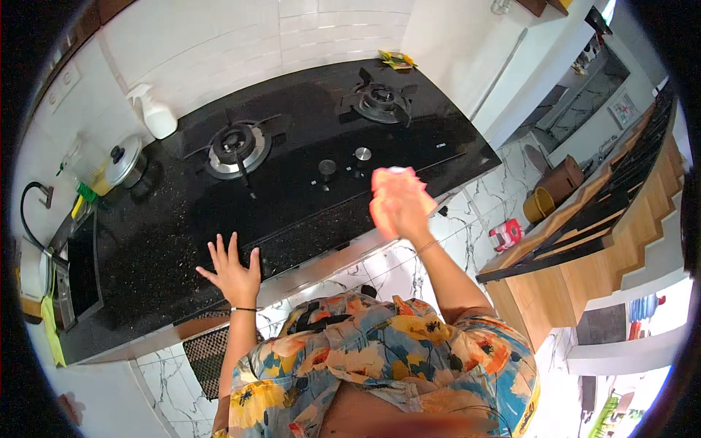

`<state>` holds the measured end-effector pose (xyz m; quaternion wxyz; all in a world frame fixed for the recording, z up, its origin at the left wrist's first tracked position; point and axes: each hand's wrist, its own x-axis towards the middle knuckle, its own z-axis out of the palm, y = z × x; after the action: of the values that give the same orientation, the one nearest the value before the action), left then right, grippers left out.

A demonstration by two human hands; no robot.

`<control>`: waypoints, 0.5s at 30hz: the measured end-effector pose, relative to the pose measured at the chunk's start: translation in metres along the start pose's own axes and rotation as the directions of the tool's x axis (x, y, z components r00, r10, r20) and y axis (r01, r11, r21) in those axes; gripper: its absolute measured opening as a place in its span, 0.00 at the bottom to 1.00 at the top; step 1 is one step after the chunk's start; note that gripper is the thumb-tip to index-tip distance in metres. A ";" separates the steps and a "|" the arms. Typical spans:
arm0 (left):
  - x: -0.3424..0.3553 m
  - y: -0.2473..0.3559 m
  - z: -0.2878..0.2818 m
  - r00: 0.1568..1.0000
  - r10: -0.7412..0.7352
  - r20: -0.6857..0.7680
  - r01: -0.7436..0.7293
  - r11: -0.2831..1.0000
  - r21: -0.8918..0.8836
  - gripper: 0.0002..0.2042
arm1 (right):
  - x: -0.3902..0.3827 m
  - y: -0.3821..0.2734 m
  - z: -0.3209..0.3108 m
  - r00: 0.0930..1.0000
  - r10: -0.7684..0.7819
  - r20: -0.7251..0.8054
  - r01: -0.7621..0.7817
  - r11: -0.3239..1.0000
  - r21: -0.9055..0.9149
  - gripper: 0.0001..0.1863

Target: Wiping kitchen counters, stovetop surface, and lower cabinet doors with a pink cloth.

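My left hand (235, 275) rests on the front part of the speckled black countertop (161, 248), palm down with its fingers spread. Bunched under and around my right hand (406, 213) is a bright pink-orange cloth (394, 182), at the front edge of the black gas hob (292, 201). The fingers are partly hidden by the cloth and blurred. Two control knobs lie just beyond it, a silver one (363, 153) and a dark one (326, 168). The left burner (237, 146) and the right burner (381, 98) have black pan supports.
A white spray bottle (155, 113) and a lidded pot (125, 164) stand at the back left, near the sink (79, 270). A yellow packet (396, 60) lies in the far right corner. Wooden stairs (569, 277) rise at right; a woven mat (204, 358) lies on the floor.
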<state>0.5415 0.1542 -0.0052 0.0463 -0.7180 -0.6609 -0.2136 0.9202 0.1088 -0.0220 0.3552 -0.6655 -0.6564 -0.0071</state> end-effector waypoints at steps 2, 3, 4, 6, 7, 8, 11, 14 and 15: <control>0.000 0.002 -0.001 1.000 -0.013 0.010 0.013 1.000 0.016 0.25 | 0.014 0.023 -0.033 0.986 0.084 -0.146 -0.093 0.994 -0.052 0.17; 0.001 0.002 0.001 1.000 -0.014 0.004 0.014 1.000 0.023 0.25 | 0.023 0.030 -0.035 0.971 0.035 -0.237 -0.087 0.973 -0.213 0.16; 0.002 0.003 0.000 1.000 -0.023 0.006 0.023 0.999 0.026 0.25 | 0.030 0.037 -0.038 0.965 0.004 -0.262 -0.102 0.926 -0.363 0.16; 0.000 0.002 0.001 0.999 -0.049 0.019 0.048 0.998 0.043 0.25 | 0.056 0.018 -0.055 0.966 0.253 0.048 -0.216 0.895 -0.389 0.15; 0.005 0.010 0.000 0.999 -0.039 0.019 0.039 0.999 0.036 0.25 | 0.053 0.069 -0.027 0.993 0.116 0.036 -0.114 0.993 -0.042 0.14; 0.010 0.017 0.003 0.999 -0.035 0.011 0.035 0.999 -0.006 0.26 | 0.056 0.115 0.009 0.995 -0.091 -0.044 0.086 0.991 -0.104 0.12; 0.002 0.004 0.003 0.985 -0.170 0.027 0.168 0.983 0.070 0.27 | 0.110 0.002 -0.039 0.825 -0.296 0.481 0.468 0.834 -0.290 0.13; 0.002 -0.001 0.010 0.968 -0.245 -0.060 0.251 0.955 0.159 0.28 | 0.104 0.089 -0.010 0.905 -0.382 0.189 0.387 0.922 0.008 0.19; -0.004 -0.006 0.011 0.958 -0.256 -0.126 0.278 0.939 0.204 0.27 | 0.107 0.108 -0.020 0.909 -0.351 0.225 0.345 0.936 0.068 0.19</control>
<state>0.5381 0.1549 -0.0182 0.1283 -0.6008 -0.7687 -0.1783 1.0391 0.2045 -0.0066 0.2778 -0.5293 -0.8015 0.0170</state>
